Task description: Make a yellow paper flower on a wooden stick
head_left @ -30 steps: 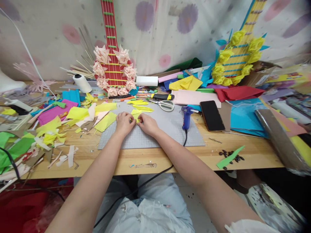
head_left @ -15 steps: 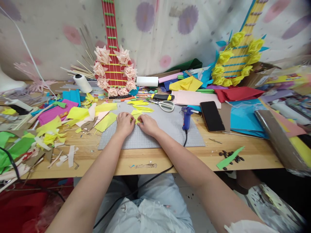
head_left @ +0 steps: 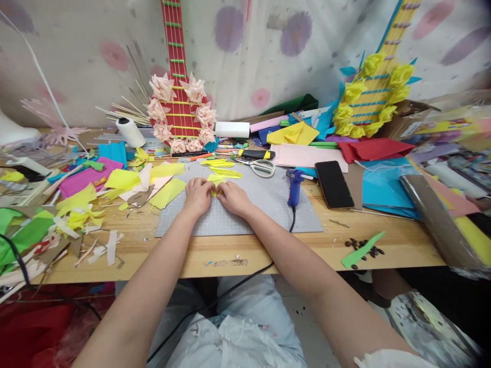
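Note:
Both hands meet over the grey cutting mat (head_left: 261,214) at the table's middle. My left hand (head_left: 197,196) and my right hand (head_left: 233,198) have their fingers curled and pinched on a small piece of yellow paper (head_left: 215,185) that lies between them on the mat. Most of that piece is hidden by the fingers. More yellow paper strips (head_left: 224,168) lie just beyond the hands.
White-handled scissors (head_left: 261,166), a blue glue gun (head_left: 294,185) with its cord over the table edge, and a black phone (head_left: 333,184) lie to the right. Paper scraps cover the left side. Two paper-flower guitars (head_left: 178,110) (head_left: 374,97) lean on the back wall.
Both hands stay pinched on the yellow paper; the fingers shift slightly closer together. Nothing else has moved.

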Demonstrator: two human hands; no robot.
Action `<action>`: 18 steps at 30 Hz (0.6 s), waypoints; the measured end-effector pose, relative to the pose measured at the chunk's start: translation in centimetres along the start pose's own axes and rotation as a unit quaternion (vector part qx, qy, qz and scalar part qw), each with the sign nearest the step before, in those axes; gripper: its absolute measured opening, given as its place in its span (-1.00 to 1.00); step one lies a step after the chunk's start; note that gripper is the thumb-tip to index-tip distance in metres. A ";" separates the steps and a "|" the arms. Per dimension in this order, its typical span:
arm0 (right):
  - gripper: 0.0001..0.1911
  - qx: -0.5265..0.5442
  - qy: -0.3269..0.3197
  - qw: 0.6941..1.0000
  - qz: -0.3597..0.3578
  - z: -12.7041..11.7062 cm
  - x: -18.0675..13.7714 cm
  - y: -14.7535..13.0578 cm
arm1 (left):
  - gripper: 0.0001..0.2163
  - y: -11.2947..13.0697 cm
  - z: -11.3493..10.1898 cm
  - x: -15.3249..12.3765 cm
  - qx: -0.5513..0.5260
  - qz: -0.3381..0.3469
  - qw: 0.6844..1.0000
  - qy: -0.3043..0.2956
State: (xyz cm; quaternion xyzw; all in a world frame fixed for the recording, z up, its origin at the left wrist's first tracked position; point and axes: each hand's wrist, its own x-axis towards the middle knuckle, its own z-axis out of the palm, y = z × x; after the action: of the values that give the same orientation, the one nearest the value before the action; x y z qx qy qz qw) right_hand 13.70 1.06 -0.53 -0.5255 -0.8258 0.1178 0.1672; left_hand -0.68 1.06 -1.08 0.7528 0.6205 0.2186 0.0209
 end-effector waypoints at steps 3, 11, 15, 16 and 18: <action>-0.81 0.014 0.008 1.000 0.002 0.1 0.1 0.1 | -0.82 -0.1 -0.1 -0.1 -0.012 0.000 1.000 0.010; -0.81 0.017 0.011 1.000 -0.002 0.2 0.0 0.0 | -0.86 -0.2 -0.1 -0.4 -0.003 0.002 1.000 0.026; -0.80 0.010 0.012 1.000 -0.005 0.2 0.0 0.0 | -0.86 -0.1 -0.2 -0.5 0.005 -0.007 1.000 0.030; -0.80 0.008 0.011 1.000 -0.005 0.1 -0.1 0.0 | -0.84 -0.1 -0.2 -0.5 0.005 -0.011 0.999 0.031; -0.81 0.003 0.007 1.000 -0.001 0.0 -0.1 -0.1 | -0.78 -0.1 -0.2 -0.4 0.002 -0.018 0.999 0.029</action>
State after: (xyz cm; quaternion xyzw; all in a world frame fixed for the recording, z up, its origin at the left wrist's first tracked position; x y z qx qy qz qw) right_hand 13.66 0.91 -0.51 -0.5249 -0.8249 0.1159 0.1747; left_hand -0.92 0.68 -1.04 0.7349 0.6348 0.2385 0.0054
